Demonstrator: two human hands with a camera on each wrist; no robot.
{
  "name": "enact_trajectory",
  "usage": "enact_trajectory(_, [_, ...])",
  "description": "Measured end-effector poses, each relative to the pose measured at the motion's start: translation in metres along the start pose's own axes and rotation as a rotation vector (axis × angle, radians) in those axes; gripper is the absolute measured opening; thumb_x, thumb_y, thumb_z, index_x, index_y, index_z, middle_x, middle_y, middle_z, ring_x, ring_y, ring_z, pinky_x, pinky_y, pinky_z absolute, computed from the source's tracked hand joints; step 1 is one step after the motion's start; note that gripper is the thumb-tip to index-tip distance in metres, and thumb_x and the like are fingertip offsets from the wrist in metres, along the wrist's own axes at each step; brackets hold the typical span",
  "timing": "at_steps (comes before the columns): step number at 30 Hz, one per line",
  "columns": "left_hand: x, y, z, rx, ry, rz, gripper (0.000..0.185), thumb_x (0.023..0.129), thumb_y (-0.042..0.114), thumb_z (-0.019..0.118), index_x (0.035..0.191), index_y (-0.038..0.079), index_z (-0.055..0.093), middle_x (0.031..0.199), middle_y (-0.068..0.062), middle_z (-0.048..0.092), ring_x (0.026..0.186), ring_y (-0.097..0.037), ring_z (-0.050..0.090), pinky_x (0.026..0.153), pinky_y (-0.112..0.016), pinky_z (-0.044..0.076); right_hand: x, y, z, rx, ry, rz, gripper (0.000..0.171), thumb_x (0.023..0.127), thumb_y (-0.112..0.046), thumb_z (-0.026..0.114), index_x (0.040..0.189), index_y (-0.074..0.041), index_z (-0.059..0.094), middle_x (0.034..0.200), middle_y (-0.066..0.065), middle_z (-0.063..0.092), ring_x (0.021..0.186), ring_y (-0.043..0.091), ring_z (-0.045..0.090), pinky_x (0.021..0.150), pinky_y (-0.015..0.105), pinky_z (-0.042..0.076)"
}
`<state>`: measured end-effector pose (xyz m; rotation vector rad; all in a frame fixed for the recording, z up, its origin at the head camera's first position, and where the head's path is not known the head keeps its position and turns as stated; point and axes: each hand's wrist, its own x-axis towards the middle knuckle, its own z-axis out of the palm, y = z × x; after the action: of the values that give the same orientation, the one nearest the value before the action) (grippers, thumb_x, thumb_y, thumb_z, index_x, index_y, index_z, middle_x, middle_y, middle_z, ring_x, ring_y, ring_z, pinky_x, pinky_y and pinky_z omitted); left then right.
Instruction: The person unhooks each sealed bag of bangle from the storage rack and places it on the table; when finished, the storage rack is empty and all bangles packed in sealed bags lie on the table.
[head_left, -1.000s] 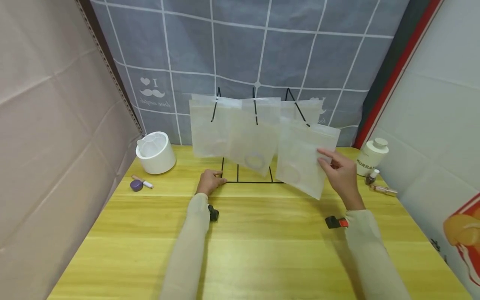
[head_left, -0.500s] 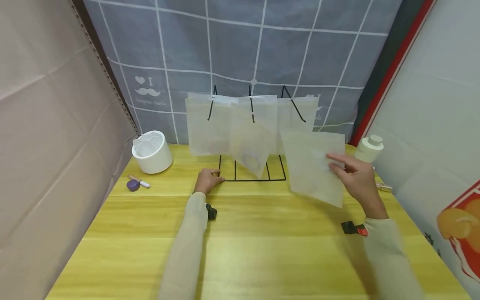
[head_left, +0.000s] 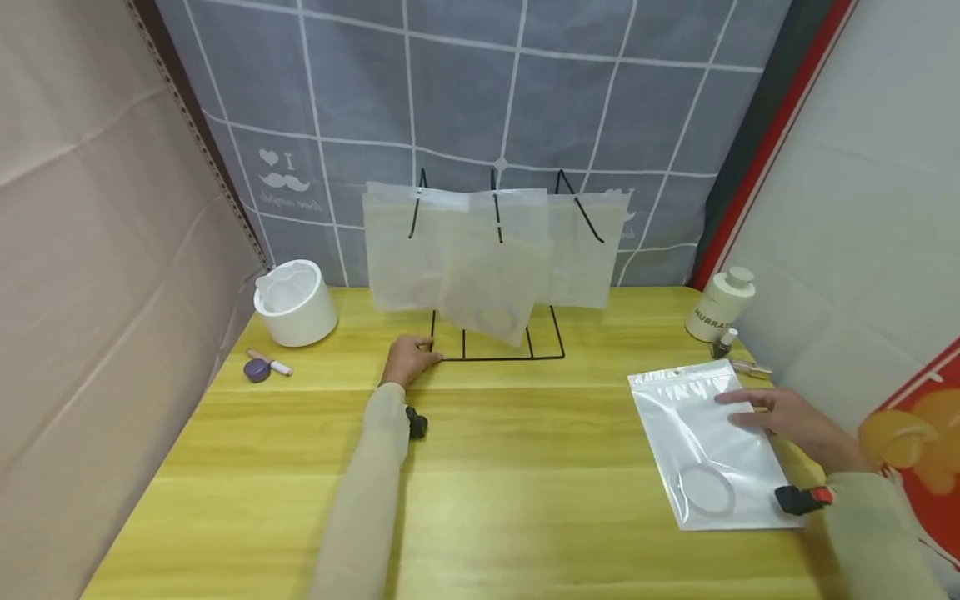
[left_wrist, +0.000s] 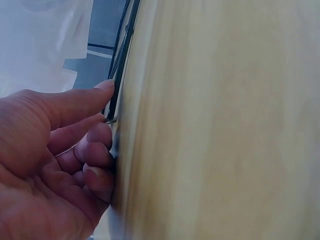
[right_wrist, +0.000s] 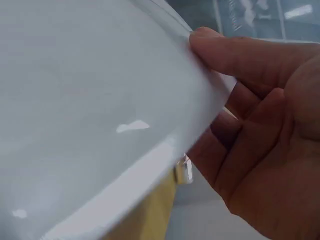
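The pouch (head_left: 712, 446) lies flat on the desk (head_left: 525, 492) at about 4 o'clock from the rack (head_left: 497, 333), its hang-hole end pointing away from the person and a pale ring (head_left: 707, 488) showing through its lower half. The right hand (head_left: 787, 417) rests at its right edge; in the right wrist view the thumb lies on top of the edge and the fingers (right_wrist: 250, 155) sit under it, so the grip is a light pinch on the pouch. It looks thin, glossy and limp, likely light and slippery, prone to buckling if lifted from one corner; the stiffer sealed top strip or the side seam seems the best place to take hold.

The left hand (head_left: 408, 360) is at the rack's front-left corner, thumb and curled fingers (left_wrist: 92, 155) closed on the base wire, steadying it. Three more pouches (head_left: 480, 250) hang from the rack's hooks at 12 o'clock.

Further out, at 10 o'clock, stand a white cup (head_left: 295, 302) and a purple cap (head_left: 256, 370) with a small stick. At 2 o'clock stand a white bottle (head_left: 720, 304) and a small vial (head_left: 722, 343).
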<state>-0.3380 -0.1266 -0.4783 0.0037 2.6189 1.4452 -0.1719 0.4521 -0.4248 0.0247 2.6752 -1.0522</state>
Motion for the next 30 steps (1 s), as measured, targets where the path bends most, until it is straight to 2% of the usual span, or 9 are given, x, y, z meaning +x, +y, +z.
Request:
enact_trajectory(1, [0.001, -0.001, -0.001, 0.007, 0.001, 0.0, 0.049, 0.094, 0.018, 0.073, 0.139, 0.005, 0.061, 0.149, -0.017, 0.051, 0.142, -0.038, 0.041, 0.111, -0.053, 0.041, 0.002, 0.009, 0.001, -0.018, -0.014, 0.016, 0.052, 0.097, -0.028, 0.069, 0.137, 0.003, 0.059, 0.146, 0.035, 0.041, 0.123, 0.037, 0.047, 0.085, 0.035, 0.047])
enact_trajectory(3, [0.002, -0.002, -0.001, 0.018, 0.006, 0.005, 0.048, 0.094, 0.019, 0.073, 0.139, 0.005, 0.061, 0.149, -0.018, 0.052, 0.141, -0.038, 0.043, 0.111, -0.053, 0.042, 0.007, 0.021, 0.003, -0.044, -0.027, 0.05, 0.052, 0.096, -0.029, 0.069, 0.136, 0.003, 0.059, 0.144, 0.039, 0.042, 0.119, 0.045, 0.046, 0.081, 0.035, 0.046])
enact_trajectory(6, [0.004, -0.002, -0.002, 0.016, 0.012, 0.008, 0.047, 0.094, 0.019, 0.074, 0.137, 0.006, 0.063, 0.148, -0.019, 0.052, 0.14, -0.038, 0.045, 0.11, -0.053, 0.043, 0.012, 0.031, 0.001, -0.071, -0.025, 0.083, 0.052, 0.096, -0.031, 0.07, 0.135, 0.002, 0.061, 0.139, 0.036, 0.047, 0.112, 0.039, 0.048, 0.078, 0.032, 0.045])
enact_trajectory(7, [0.004, -0.001, -0.001, 0.009, 0.014, 0.007, 0.047, 0.093, 0.019, 0.074, 0.137, 0.006, 0.063, 0.148, -0.019, 0.052, 0.139, -0.038, 0.045, 0.11, -0.052, 0.043, 0.013, 0.033, 0.001, -0.076, -0.023, 0.071, 0.051, 0.095, -0.031, 0.07, 0.134, 0.002, 0.062, 0.138, 0.034, 0.049, 0.11, 0.028, 0.05, 0.077, 0.03, 0.045])
enact_trajectory(8, [0.004, -0.001, -0.001, 0.002, 0.015, 0.005, 0.047, 0.093, 0.019, 0.074, 0.137, 0.006, 0.063, 0.148, -0.019, 0.052, 0.139, -0.037, 0.045, 0.109, -0.052, 0.043, 0.015, 0.035, -0.001, -0.083, -0.023, 0.066, 0.051, 0.095, -0.031, 0.071, 0.133, 0.002, 0.063, 0.135, 0.033, 0.052, 0.106, 0.024, 0.05, 0.075, 0.029, 0.044])
enact_trajectory(12, [0.003, -0.003, 0.001, -0.007, 0.012, 0.003, 0.046, 0.093, 0.018, 0.074, 0.137, 0.006, 0.064, 0.147, -0.019, 0.053, 0.139, -0.038, 0.045, 0.109, -0.053, 0.043, 0.018, 0.041, -0.006, -0.16, -0.021, 0.009, 0.045, 0.094, -0.028, 0.072, 0.127, 0.003, 0.067, 0.131, 0.03, 0.06, 0.106, 0.017, 0.053, 0.077, 0.026, 0.045])
enact_trajectory(16, [0.003, -0.005, 0.001, 0.001, 0.015, 0.0, 0.046, 0.093, 0.018, 0.074, 0.137, 0.007, 0.063, 0.146, -0.018, 0.054, 0.139, -0.038, 0.045, 0.109, -0.054, 0.043, 0.02, 0.043, -0.008, -0.213, -0.023, 0.0, 0.042, 0.092, -0.025, 0.074, 0.123, 0.003, 0.069, 0.122, 0.025, 0.066, 0.1, 0.021, 0.055, 0.075, 0.022, 0.047])
enact_trajectory(22, [0.004, -0.003, -0.001, -0.017, 0.017, -0.02, 0.047, 0.093, 0.019, 0.075, 0.137, 0.008, 0.064, 0.147, -0.017, 0.053, 0.139, -0.037, 0.046, 0.109, -0.053, 0.044, 0.024, 0.045, -0.008, -0.21, -0.026, 0.019, 0.044, 0.094, -0.025, 0.073, 0.125, 0.004, 0.067, 0.117, 0.023, 0.064, 0.095, 0.023, 0.051, 0.073, 0.025, 0.045])
enact_trajectory(30, [0.002, -0.003, 0.001, -0.029, 0.015, -0.014, 0.046, 0.092, 0.018, 0.075, 0.136, 0.008, 0.064, 0.146, -0.017, 0.055, 0.138, -0.037, 0.047, 0.108, -0.053, 0.045, 0.022, 0.054, -0.005, -0.184, 0.026, 0.001, 0.043, 0.094, -0.024, 0.073, 0.122, 0.006, 0.065, 0.092, 0.005, 0.054, 0.081, 0.012, 0.043, 0.066, 0.023, 0.038])
